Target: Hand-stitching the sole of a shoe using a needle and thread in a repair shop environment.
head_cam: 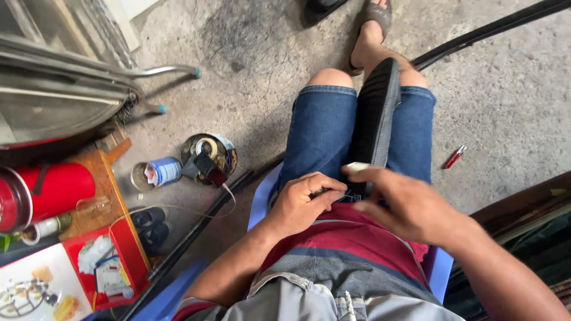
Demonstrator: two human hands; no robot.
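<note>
Running up-frame from centre, black sole lies ahead; its near end is pinched by right hand, thread gripped by left hand.

A small red lighter lies on the grey floor to my right. On my left a big red can rests on a wooden stool, with a little blue tin and a round tin close by. Far off, near the top, is a sandal.
</note>
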